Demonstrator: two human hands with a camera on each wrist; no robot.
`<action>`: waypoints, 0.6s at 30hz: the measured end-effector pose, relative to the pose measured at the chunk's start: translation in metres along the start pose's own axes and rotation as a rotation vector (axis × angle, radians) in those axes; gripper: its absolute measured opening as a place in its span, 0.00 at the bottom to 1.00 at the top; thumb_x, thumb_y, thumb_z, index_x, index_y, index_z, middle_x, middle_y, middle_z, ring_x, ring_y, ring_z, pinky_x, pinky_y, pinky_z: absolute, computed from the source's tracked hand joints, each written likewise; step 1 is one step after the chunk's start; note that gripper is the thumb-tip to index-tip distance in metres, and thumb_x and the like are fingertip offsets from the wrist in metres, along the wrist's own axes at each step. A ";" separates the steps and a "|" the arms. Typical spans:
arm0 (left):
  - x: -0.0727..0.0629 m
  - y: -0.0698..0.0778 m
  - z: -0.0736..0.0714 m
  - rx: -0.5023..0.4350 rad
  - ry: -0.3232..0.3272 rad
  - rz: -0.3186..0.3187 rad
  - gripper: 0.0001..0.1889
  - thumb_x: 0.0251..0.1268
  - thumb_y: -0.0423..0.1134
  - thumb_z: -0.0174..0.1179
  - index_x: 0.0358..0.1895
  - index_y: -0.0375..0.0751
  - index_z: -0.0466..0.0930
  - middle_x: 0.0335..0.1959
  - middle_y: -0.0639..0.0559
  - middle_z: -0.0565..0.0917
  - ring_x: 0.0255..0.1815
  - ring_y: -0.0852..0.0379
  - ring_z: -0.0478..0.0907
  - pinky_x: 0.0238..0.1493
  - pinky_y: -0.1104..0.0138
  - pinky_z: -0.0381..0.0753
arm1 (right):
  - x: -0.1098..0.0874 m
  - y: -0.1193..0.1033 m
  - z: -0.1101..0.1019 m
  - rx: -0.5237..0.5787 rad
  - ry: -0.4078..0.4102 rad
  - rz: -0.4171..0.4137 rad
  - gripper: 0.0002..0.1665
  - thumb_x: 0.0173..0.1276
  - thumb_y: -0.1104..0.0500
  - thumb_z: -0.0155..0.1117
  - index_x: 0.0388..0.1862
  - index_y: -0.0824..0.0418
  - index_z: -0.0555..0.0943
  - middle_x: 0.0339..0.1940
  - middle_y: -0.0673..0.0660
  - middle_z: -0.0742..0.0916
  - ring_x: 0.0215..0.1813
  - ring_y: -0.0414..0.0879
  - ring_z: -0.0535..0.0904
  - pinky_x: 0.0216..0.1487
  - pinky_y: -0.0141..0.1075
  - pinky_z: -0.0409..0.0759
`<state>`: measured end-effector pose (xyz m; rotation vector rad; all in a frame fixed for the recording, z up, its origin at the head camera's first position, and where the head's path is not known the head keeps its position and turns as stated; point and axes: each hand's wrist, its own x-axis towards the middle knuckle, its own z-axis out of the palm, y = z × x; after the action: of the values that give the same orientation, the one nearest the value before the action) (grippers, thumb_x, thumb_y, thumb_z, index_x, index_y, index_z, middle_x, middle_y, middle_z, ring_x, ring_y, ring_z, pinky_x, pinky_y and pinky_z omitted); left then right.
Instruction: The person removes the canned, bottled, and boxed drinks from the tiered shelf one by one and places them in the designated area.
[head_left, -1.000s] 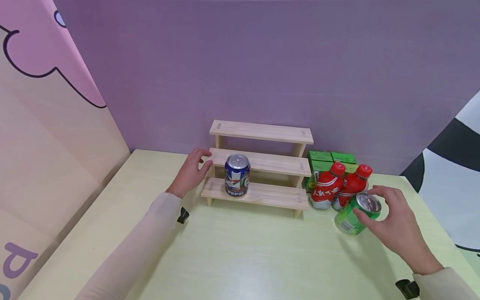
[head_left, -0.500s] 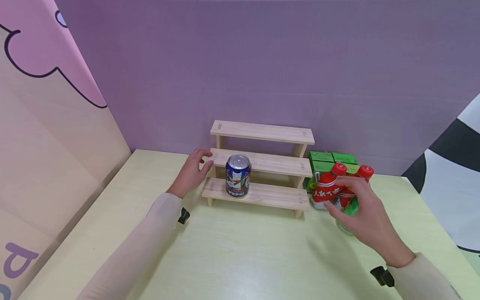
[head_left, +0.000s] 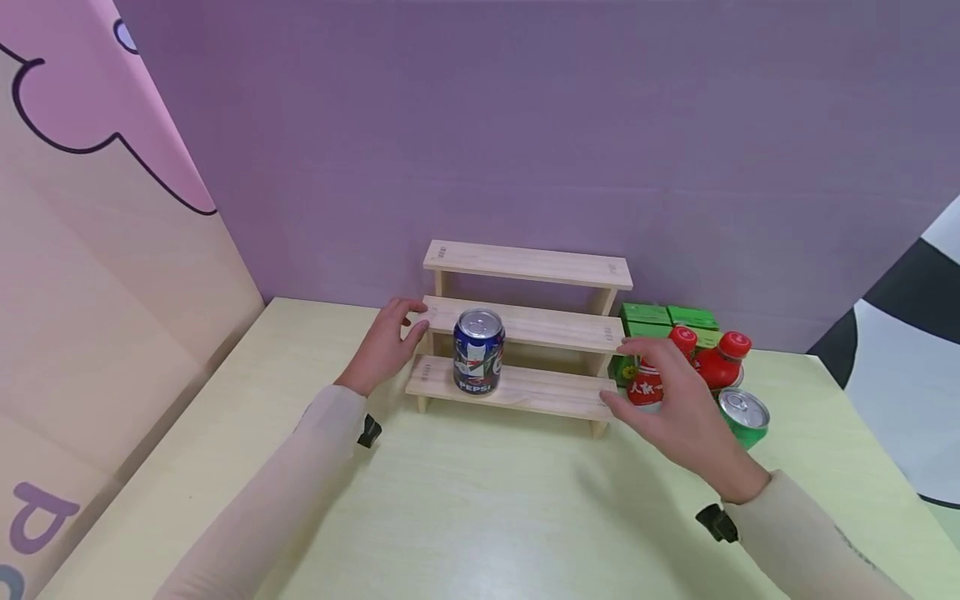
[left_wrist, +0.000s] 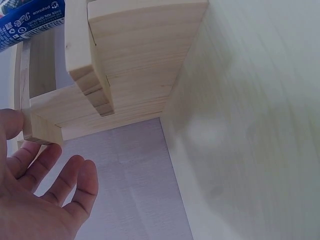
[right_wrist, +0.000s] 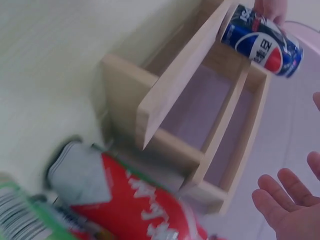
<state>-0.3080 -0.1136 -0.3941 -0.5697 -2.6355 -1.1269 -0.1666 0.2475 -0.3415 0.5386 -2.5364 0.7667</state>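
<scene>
A small three-tier wooden step shelf (head_left: 555, 392) stands against the purple backdrop, with a Pepsi can (head_left: 478, 354) upright on its lowest step. At the middle tier's left end, my left hand (head_left: 382, 346) touches the wood; in the left wrist view its thumb and nearest fingertips (left_wrist: 52, 150) meet the board's end. On the other side, my right hand (head_left: 671, 408) spreads thumb and fingers near the shelf's right end, holding nothing. That hand partly hides one of two red-capped bottles (head_left: 722, 360) and a green can (head_left: 744, 412) beside it.
Green boxes (head_left: 667, 317) stand behind the bottles, close to the shelf's right side. The purple backdrop (head_left: 525, 125) rises at the table's back edge. In front of the shelf lies the pale tabletop (head_left: 480, 500).
My right hand has let go of the green can, which now stands upright beside the bottles, and has moved left to the shelf's right end. My left hand has stayed put.
</scene>
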 end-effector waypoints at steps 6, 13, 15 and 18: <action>-0.001 0.000 -0.001 0.004 0.002 0.000 0.16 0.72 0.39 0.52 0.58 0.37 0.71 0.57 0.45 0.70 0.52 0.43 0.71 0.50 0.57 0.73 | 0.018 -0.014 0.024 0.041 -0.085 -0.031 0.38 0.55 0.52 0.74 0.62 0.56 0.68 0.57 0.54 0.74 0.57 0.52 0.71 0.51 0.52 0.76; -0.002 0.002 -0.001 0.001 0.009 0.027 0.16 0.72 0.38 0.52 0.57 0.34 0.71 0.57 0.43 0.70 0.51 0.42 0.71 0.50 0.56 0.73 | 0.046 -0.039 0.056 0.121 -0.103 -0.106 0.36 0.58 0.51 0.72 0.62 0.56 0.68 0.58 0.54 0.74 0.58 0.53 0.72 0.55 0.51 0.74; -0.002 0.001 0.000 0.002 0.010 0.028 0.16 0.72 0.38 0.52 0.57 0.34 0.71 0.57 0.43 0.71 0.51 0.43 0.71 0.51 0.56 0.73 | 0.053 -0.044 0.064 0.149 -0.117 -0.125 0.35 0.58 0.51 0.72 0.62 0.56 0.68 0.58 0.54 0.73 0.58 0.53 0.72 0.56 0.50 0.73; -0.002 0.003 0.000 0.006 0.011 0.022 0.16 0.72 0.39 0.52 0.57 0.35 0.72 0.57 0.43 0.71 0.51 0.44 0.71 0.50 0.57 0.73 | 0.061 -0.051 0.076 0.175 -0.136 -0.126 0.35 0.59 0.51 0.71 0.62 0.56 0.68 0.59 0.54 0.72 0.59 0.53 0.71 0.57 0.50 0.73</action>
<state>-0.3049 -0.1121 -0.3930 -0.5878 -2.6160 -1.1121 -0.2150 0.1489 -0.3466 0.8253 -2.5420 0.9392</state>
